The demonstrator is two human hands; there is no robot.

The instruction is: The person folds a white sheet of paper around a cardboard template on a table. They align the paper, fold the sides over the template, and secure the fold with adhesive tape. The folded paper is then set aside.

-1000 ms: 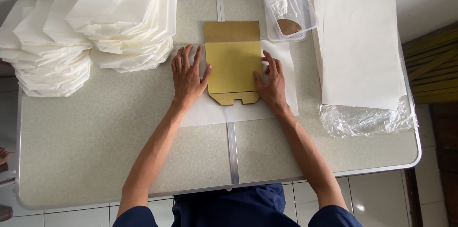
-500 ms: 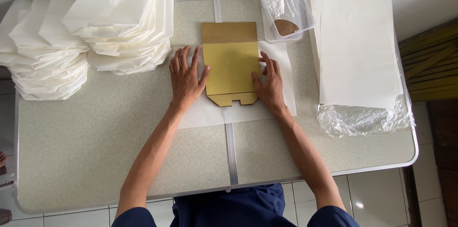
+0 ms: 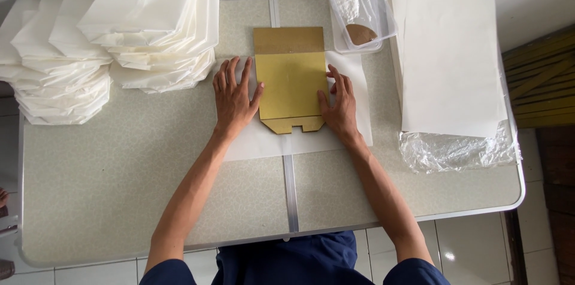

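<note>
A flat gold-brown cardboard template (image 3: 290,81) lies on a white paper sheet (image 3: 263,141) in the middle of the table. My left hand (image 3: 233,99) rests flat on the sheet along the template's left edge, fingers spread. On the other side my right hand (image 3: 339,105) presses the sheet against the template's right edge, fingers apart. Neither hand holds anything.
Heaps of folded white paper pieces (image 3: 102,45) fill the table's far left. A tall stack of white sheets (image 3: 449,57) on crinkled clear plastic (image 3: 455,150) sits at the right. A clear plastic tub (image 3: 359,15) with brown paste stands behind the template. The speckled table (image 3: 120,189) has a metal seam down its middle.
Both hands have shifted slightly along the template's edges; the template and sheet stay in place.
</note>
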